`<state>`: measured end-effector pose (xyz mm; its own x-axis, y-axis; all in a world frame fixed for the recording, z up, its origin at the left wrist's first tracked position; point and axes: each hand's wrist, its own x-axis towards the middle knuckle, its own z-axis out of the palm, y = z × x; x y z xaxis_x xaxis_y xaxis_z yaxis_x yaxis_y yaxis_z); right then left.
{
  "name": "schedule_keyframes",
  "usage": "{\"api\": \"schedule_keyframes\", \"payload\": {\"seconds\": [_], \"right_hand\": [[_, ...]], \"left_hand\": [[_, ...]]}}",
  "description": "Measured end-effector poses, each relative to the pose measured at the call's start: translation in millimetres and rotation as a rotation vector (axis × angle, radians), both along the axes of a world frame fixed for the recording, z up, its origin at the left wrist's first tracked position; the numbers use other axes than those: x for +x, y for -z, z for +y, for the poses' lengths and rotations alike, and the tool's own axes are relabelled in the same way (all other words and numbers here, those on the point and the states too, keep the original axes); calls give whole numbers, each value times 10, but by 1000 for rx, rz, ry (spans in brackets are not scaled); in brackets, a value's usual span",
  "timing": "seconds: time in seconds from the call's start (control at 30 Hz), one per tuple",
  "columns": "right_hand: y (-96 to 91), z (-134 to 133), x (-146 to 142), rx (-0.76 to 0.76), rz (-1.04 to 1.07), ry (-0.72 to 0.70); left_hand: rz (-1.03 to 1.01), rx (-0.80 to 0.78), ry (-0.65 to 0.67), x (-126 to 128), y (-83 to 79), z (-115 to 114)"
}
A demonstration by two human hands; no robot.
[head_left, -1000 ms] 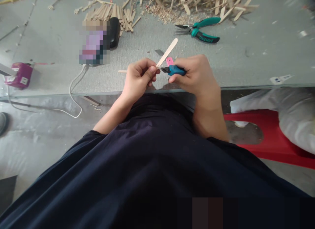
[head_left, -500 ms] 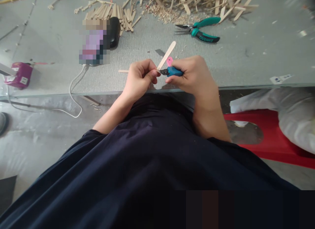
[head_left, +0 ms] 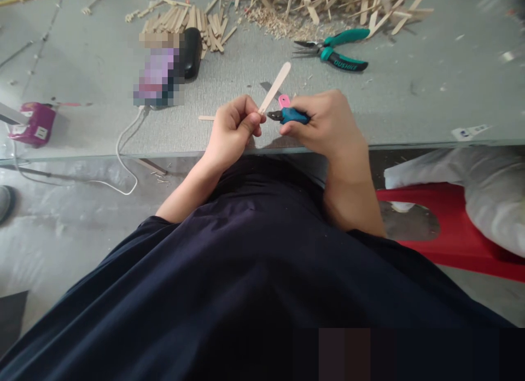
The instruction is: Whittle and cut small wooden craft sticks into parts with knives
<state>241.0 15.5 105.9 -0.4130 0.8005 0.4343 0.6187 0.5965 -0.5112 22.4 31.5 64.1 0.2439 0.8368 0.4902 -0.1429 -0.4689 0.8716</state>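
Between thumb and fingers, my left hand [head_left: 237,127] pinches the lower end of a flat wooden craft stick [head_left: 276,86], its rounded end slanting up to the right. My right hand [head_left: 330,121] is wrapped round small blue-handled cutting pliers [head_left: 293,116]. Their dark jaws point left, just short of the pinched end of the stick. On the table behind the pliers lies a knife with a pink handle [head_left: 284,101] and a grey blade, partly hidden by my right hand. Another thin stick [head_left: 205,118] pokes out to the left behind my left hand.
Green-handled long-nose pliers [head_left: 334,50] lie spread at the back, near a heap of wooden sticks [head_left: 361,1] and shavings. A blurred-out phone [head_left: 158,77] with a white cable, a black case [head_left: 192,53] and a purple box [head_left: 35,124] stand left. A red stool [head_left: 447,217] is at right.
The pliers in my right hand have drawn back a little to the right, away from the stick's end. My left hand keeps its pinch, and the stick has tilted slightly more upright.
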Motion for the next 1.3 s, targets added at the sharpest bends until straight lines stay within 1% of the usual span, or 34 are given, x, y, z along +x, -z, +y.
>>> {"api": "schedule_keyframes", "payload": {"seconds": [0.1,0.2,0.3,0.43,0.57,0.63,0.8,0.9,1.03,1.13,1.2,1.3], "right_hand": [[23,0,15,57,84,1],[47,9,12,91,109,-5],[33,4,6,40,67,-28],[-36,-32,2,-73,-22,-18],[-81,-52,-14,-129,-58,22],[-88,-54,-19,-142,-62,20],[-87,-54,-3,-126,-32,-24],[-81,-39,7,-133,-40,-33],[-59,-8,-4,-126,-81,-1],[-46,-7,-22,-95,-57,-2],[-43,-18,-28,-77,-22,-9],[-36,-31,-19,-68,18,-10]], "left_hand": [[-55,-2,-30,17,24,21],[-46,14,-25,30,27,27],[-4,27,-8,23,13,13],[51,-13,3,7,-31,-26],[50,-48,3,5,-74,-62],[51,-48,-1,3,-76,-69],[102,-5,-48,-14,-43,-53],[120,19,-42,-21,-51,-50],[90,-19,28,-14,-96,-61],[66,-45,67,7,-111,-66],[52,-70,63,26,-106,-64],[26,-114,8,50,-82,-50]]}}
